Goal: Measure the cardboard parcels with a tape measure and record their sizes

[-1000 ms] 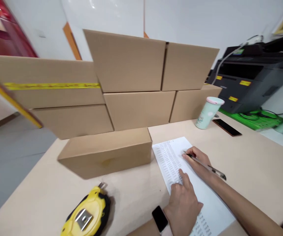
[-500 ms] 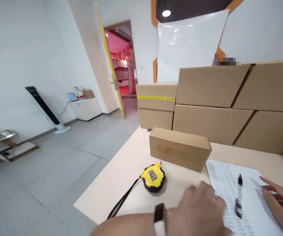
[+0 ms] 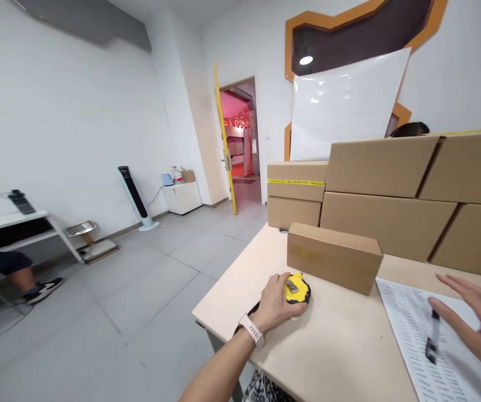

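My left hand (image 3: 274,301), with a pale watch strap on its wrist, is closed around the left side of a yellow and black tape measure (image 3: 297,288) on the table. The thumb lies along its near edge and the fingers reach its far edge. Part of the black wrist cord is hidden under the hand. My right hand (image 3: 479,312) hangs over a printed sheet (image 3: 408,324), fingers spread and holding nothing. Under its thumb a black and clear pen (image 3: 433,338) lies on the sheet. A small closed cardboard box (image 3: 332,259) stands just behind the tape measure.
Large cardboard boxes (image 3: 386,223) are stacked along the table's far side, with the top of a head showing behind them. The table's left edge (image 3: 232,268) drops to a grey floor. At far left a person (image 3: 6,268) sits at a white desk (image 3: 31,220).
My left hand has moved left from beside the sheet and taken hold of the tape measure. My right hand's fingers have spread over the sheet. The view has shifted left and up.
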The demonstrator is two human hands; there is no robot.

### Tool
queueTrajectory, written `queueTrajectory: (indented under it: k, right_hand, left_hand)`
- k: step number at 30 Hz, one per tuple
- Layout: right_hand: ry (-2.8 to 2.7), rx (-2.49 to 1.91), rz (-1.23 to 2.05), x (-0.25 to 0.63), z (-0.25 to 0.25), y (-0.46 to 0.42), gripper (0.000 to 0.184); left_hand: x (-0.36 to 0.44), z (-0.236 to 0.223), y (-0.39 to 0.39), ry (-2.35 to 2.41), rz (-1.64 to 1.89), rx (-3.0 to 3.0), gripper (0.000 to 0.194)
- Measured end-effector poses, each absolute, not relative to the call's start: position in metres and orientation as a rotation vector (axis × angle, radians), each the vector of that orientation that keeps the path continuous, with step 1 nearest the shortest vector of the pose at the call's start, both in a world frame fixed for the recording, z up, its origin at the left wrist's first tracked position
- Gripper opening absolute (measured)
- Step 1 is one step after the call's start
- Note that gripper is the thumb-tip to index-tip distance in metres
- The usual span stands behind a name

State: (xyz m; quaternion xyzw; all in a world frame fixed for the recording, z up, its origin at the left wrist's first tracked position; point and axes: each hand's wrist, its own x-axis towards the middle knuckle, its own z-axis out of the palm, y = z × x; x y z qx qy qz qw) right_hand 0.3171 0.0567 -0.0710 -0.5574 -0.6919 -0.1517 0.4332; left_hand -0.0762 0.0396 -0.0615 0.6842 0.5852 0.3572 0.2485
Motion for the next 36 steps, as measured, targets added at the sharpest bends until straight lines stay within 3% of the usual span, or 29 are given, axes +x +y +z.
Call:
queueTrajectory:
  k: [4,9,13,15,22,25,28,31,33,36]
  right_hand:
    - [-1.964,-1.294,-0.476,0.261,-0.032,0.069,0.056]
    - [-2.165,-1.352,-0.564,0.208,0.002,0.128,0.07]
    - [-2.321,-1.54,-0.354,0.184,0.016,0.162,0.078]
    - [-2.339,-1.545,-0.323,0.179,0.011,0.158,0.073]
    - [-2.208,-1.046,-0.868,0.171,-0.062,0.063,0.054]
    - [-2.228,-0.924,-0.905,0.172,-0.085,0.033,0.044]
    - [-2.233,-1.001,-0.416,0.171,-0.079,0.018,0.038]
    - [-1.889,-1.332,0.547,0.164,-0.047,0.014,0.034]
    - [-1.592,-1.297,1.115,0.156,-0.022,0.017,0.041]
    - [-1.345,-1.149,1.618,0.146,0.003,0.028,0.04]
  left_hand:
    - [-0.089,-0.054,0.035,1.303,1.136,1.535,0.055]
    - [-0.125,-0.03,0.03,0.977,1.234,1.136,0.072]
    - [-0.158,-0.007,0.033,0.875,1.281,0.938,0.069]
    - [-0.171,0.003,0.035,0.845,1.295,0.887,0.067]
    - [-0.175,0.02,0.052,0.685,1.168,0.88,0.064]
    - [-0.154,0.02,0.059,0.642,1.054,0.93,0.061]
    - [-0.131,0.017,0.06,0.679,0.92,0.967,0.059]
    - [-0.11,0.015,0.06,0.706,0.784,1.013,0.057]
    - [-0.098,0.016,0.063,0.695,0.714,1.082,0.056]
    - [-0.085,0.02,0.072,0.666,0.628,1.193,0.052]
